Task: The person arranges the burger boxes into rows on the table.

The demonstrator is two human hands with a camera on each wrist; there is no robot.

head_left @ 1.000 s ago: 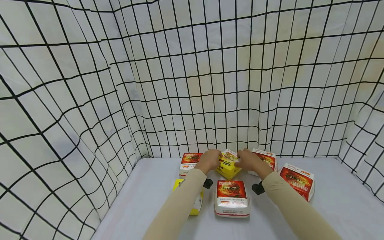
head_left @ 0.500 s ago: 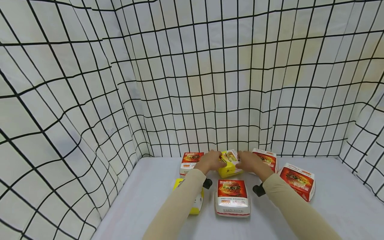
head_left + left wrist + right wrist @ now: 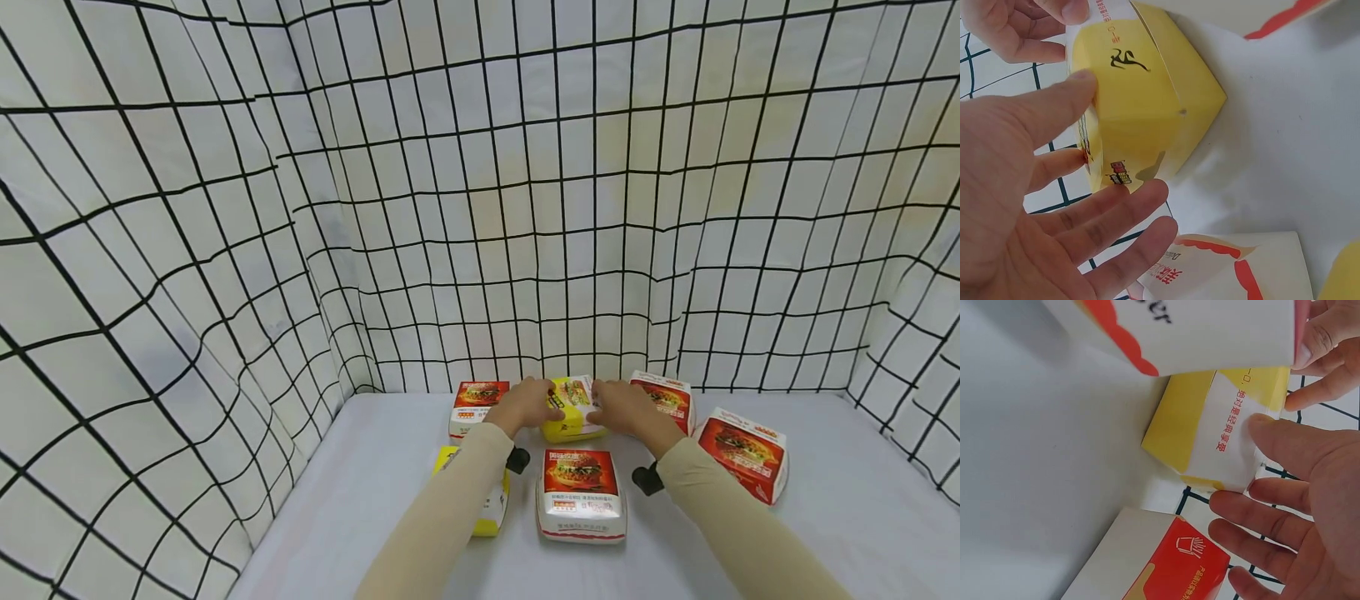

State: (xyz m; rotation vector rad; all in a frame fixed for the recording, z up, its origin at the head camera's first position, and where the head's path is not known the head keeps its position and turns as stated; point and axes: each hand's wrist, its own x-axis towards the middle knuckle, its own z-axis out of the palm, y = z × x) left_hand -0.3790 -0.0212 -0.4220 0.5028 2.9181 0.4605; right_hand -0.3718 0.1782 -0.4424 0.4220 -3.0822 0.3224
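Both hands are at a yellow-and-white burger box (image 3: pixel 576 417) in the back middle of the table. My left hand (image 3: pixel 527 406) holds its left side; in the left wrist view the thumb lies on the yellow side wall (image 3: pixel 1141 81), the index finger is at the top edge, and the other fingers spread beside it. My right hand (image 3: pixel 626 407) holds the right side, thumb on the white printed panel (image 3: pixel 1225 425) and index finger at the corner. Directly in front sits a red-and-white burger box (image 3: pixel 581 500).
Another yellow box (image 3: pixel 491 518) is partly hidden under the left forearm. Red-and-white boxes stand at back left (image 3: pixel 474 402), back right (image 3: pixel 671 402) and farther right (image 3: pixel 746 454). A white wall with black netting (image 3: pixel 487 250) rises behind the white table (image 3: pixel 337 500).
The yellow box has turned from corner-forward to nearly square with the table, its near corner swinging round. Both hands stayed on it, shifting only slightly.
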